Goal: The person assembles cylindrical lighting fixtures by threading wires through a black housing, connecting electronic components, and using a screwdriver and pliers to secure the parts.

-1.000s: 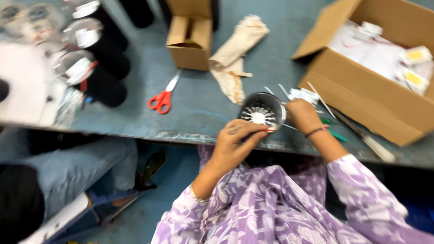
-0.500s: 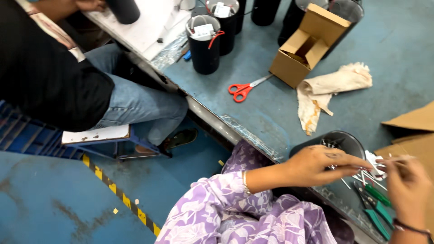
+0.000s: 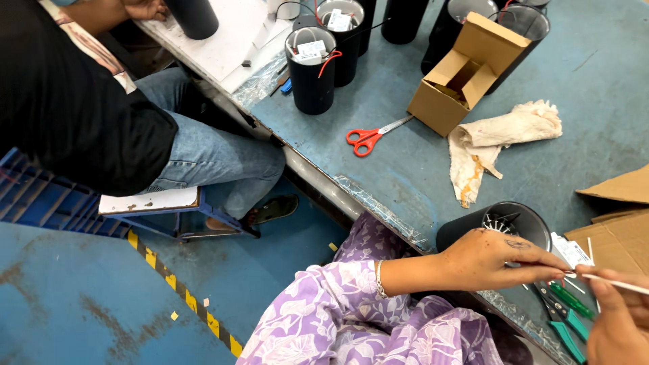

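The view has swung since a second ago: then it looked straight down on the black cylinder at the table's edge, now it takes in the bench from the side and a seated co-worker at the left. The left hand, which was under the cylinder's rim, now lies across the near side of the black cylinder, fingers drawn together and reaching right. The right hand has dropped to the lower right corner and pinches a thin white tie, whose tip meets the left fingertips. So the work has passed from steadying the cylinder to handling the tie just beside it. The cylinder stands upright, open top showing a white finned insert, at the table's near edge.

The table is worn blue-grey, its edge wrapped in scuffed film. On it lie red scissors, an open small box, a crumpled rag, green cutters and more black cylinders with red wires. The floor is blue with a yellow-black stripe.
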